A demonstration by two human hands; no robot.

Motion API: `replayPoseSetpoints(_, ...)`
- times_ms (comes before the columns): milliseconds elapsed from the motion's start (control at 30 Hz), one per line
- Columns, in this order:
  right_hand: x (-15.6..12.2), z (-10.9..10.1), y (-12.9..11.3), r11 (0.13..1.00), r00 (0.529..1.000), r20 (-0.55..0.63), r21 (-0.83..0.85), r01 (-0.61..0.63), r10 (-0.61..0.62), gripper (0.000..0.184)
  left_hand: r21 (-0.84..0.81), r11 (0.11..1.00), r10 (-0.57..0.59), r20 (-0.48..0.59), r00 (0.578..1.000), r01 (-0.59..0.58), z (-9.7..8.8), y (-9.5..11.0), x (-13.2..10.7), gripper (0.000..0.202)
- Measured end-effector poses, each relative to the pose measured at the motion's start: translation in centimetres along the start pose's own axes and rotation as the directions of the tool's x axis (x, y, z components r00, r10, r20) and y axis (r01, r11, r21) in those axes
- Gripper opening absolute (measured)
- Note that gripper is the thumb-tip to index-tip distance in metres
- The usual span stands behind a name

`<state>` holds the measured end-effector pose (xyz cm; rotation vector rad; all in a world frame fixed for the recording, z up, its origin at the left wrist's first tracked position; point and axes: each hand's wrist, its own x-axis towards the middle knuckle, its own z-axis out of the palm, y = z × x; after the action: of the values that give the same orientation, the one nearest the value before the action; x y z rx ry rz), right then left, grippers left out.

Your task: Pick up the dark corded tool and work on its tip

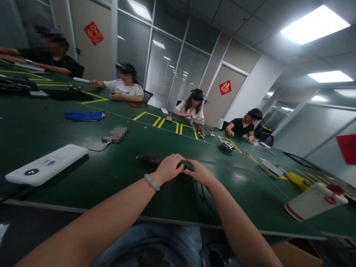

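My left hand (169, 167), with a pale bangle at the wrist, and my right hand (200, 172) meet above the table in front of me. Fingers of both hands curl round a small dark object (187, 165); its kind is too unclear to tell. Just left of my left hand lies a dark, slim tool with a narrow metal tip (148, 160), its near end hidden by that hand. Dark cables (204, 194) run below my right hand towards the table's near edge.
The green table (125, 185) carries a white power bank (47, 165), a phone (116, 134), blue gloves (84, 115), a metal bowl (228, 145), a yellow item (299, 181) and a white cup (315, 200). Several people sit across the table.
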<state>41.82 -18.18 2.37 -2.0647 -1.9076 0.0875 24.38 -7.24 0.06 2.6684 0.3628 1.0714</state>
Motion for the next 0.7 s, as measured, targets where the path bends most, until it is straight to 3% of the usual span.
replayPoseSetpoints(133,-3.2,-3.3,2.5,0.99,0.978,0.15,-0.017,-0.143,0.144,0.032,0.008,0.998,0.06,0.082,0.995,-0.06,0.4,0.1,-0.1,0.021)
replayPoseSetpoints(300,-5.6,-3.3,3.5,0.979,0.941,0.279,0.016,-0.202,0.19,0.029,0.038,0.991,0.118,0.168,0.979,-0.126,1.0,0.6,-0.1,0.025)
replayPoseSetpoints(567,-3.7,-1.2,2.0,0.93,0.959,0.228,0.286,-0.23,0.167,0.032,0.159,0.982,0.073,0.183,0.98,-0.103,1.8,1.6,0.7,0.013)
replayPoseSetpoints(700,-2.2,0.4,2.2,0.883,0.965,0.107,0.387,-0.263,0.24,0.035,0.184,0.978,0.064,0.176,0.982,-0.096,2.1,1.6,1.3,0.011)
